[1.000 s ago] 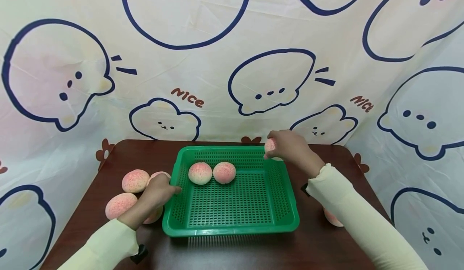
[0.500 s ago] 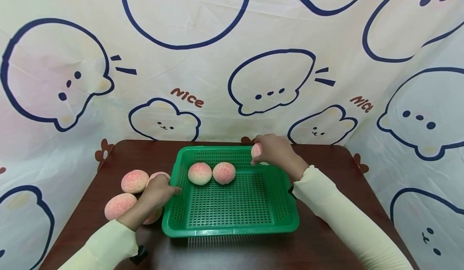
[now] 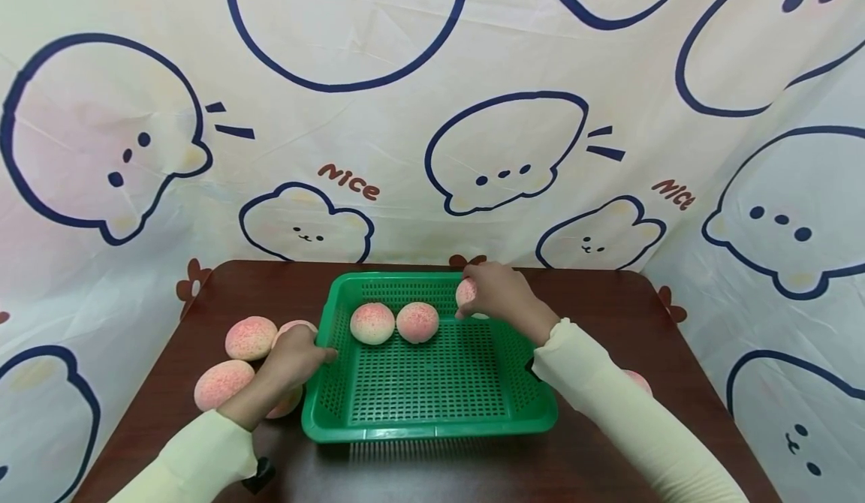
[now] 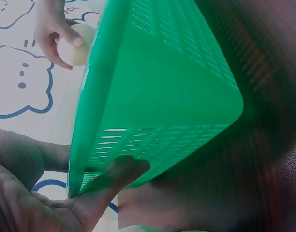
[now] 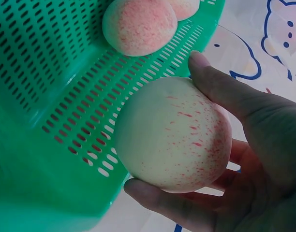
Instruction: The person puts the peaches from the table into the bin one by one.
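Observation:
My right hand [image 3: 498, 293] grips a pink and cream peach [image 5: 172, 137] over the back right part of a green plastic basket [image 3: 432, 434]. In the right wrist view the thumb and fingers curve round its sides. Two more peaches, one at the left [image 3: 372, 323] and one beside it [image 3: 417, 323], rest inside the basket near its back. My left hand [image 3: 293, 356] pinches the basket's left rim, with the thumb on one side of the wall and fingers on the other, as the left wrist view [image 4: 109, 183] shows.
Left of the basket several peaches lie on the dark wooden table [image 3: 378, 480], including one at the back [image 3: 251, 338] and one nearer [image 3: 224, 384]; the left hand partly covers others. Another peach [image 3: 638, 381] shows behind the right sleeve. A printed cloth [image 3: 399, 135] hangs behind the table.
My right hand has carried its peach leftward, from the basket's back right corner to a spot closer to the two peaches inside. The left hand has stayed on the rim.

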Tool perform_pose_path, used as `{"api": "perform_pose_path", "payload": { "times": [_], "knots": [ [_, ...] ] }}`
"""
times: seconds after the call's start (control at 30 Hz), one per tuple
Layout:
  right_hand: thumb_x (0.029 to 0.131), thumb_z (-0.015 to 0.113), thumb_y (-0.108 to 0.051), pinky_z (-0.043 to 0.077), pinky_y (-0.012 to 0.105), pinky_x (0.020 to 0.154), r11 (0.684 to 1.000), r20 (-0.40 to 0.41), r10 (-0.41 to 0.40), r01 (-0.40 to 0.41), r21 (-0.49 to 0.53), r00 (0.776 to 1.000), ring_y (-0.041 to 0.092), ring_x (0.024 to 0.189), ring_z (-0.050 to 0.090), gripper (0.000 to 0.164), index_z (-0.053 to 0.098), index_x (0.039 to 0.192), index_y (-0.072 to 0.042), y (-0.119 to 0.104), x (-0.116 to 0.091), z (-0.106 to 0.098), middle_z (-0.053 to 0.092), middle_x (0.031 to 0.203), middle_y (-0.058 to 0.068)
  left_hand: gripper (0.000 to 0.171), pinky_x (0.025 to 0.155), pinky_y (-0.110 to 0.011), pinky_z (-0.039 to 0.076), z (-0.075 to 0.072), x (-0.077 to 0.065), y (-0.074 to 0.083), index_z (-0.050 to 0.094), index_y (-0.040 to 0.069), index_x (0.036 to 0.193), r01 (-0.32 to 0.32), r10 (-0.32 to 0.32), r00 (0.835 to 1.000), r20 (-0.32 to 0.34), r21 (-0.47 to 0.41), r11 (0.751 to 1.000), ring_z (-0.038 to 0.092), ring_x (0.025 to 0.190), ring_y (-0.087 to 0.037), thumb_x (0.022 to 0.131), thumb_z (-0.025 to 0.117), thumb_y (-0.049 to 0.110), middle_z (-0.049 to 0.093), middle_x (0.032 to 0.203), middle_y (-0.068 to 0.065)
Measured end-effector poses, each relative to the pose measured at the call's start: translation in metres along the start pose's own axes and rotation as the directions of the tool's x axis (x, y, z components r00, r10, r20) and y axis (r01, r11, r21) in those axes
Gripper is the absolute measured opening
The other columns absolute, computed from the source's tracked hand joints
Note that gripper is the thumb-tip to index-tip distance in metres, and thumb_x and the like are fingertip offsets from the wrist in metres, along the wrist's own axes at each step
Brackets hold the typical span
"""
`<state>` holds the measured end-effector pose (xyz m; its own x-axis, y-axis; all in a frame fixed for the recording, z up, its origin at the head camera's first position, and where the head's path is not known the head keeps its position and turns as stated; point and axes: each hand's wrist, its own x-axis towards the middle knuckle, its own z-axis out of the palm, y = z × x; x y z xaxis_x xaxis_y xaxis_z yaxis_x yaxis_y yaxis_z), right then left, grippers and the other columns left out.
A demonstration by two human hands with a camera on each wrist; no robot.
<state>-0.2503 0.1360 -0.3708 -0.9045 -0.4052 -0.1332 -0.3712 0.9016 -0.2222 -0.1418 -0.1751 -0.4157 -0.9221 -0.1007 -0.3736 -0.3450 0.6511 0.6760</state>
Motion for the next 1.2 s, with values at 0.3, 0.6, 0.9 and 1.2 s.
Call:
{"api": "perform_pose_path", "payload": {
  "times": [0.3,0.6,0.9,1.2],
  "knots": [
    [0.071,0.091,-0.049,0.057,0.04,0.069,0.999,0.017,0.02,-0.02,-0.044,1.0,0.016,0.087,0.067,0.063,0.068,0.12,-0.017,-0.008,0.006,0.009,0.072,0.108,-0.001,0.017,0.064,-0.03,0.052,0.0,0.001,-0.001,0.069,-0.009,0.095,-0.011,0.011,1.0,-0.003,0.015,1.0,0.068,0.079,-0.017,0.092,0.069,0.008,0.071,0.088,-0.017],
    [0.073,0.092,-0.042,0.057,0.038,0.073,1.0,0.039,-0.011,0.012,-0.024,0.999,0.019,0.092,0.065,0.06,0.069,0.119,-0.013,-0.012,0.01,0.021,0.068,0.115,0.006,0.017,0.064,-0.031,0.052,0.0,0.0,-0.001,0.069,-0.008,0.093,-0.017,0.017,1.0,-0.009,0.013,1.0,0.069,0.08,-0.017,0.092,0.07,0.009,0.071,0.088,-0.018],
    [0.072,0.094,-0.038,0.058,0.041,0.076,0.999,0.019,-0.031,0.031,-0.016,0.999,0.021,0.096,0.067,0.054,0.071,0.114,-0.013,-0.015,0.012,0.033,0.072,0.11,0.004,0.018,0.062,-0.03,0.049,0.001,0.0,-0.001,0.07,-0.009,0.094,-0.032,0.032,0.999,-0.019,0.02,0.999,0.064,0.075,-0.017,0.091,0.07,0.009,0.068,0.082,-0.016],
    [0.073,0.094,-0.036,0.057,0.047,0.086,1.0,0.029,-0.012,0.013,-0.018,1.0,0.028,0.104,0.065,0.062,0.069,0.124,-0.01,-0.016,0.012,0.044,0.066,0.121,0.012,0.018,0.063,-0.03,0.051,0.0,-0.001,-0.002,0.071,-0.009,0.093,-0.029,0.029,0.999,-0.02,0.02,0.999,0.068,0.077,-0.017,0.092,0.07,0.009,0.071,0.086,-0.017]
  ]
}}
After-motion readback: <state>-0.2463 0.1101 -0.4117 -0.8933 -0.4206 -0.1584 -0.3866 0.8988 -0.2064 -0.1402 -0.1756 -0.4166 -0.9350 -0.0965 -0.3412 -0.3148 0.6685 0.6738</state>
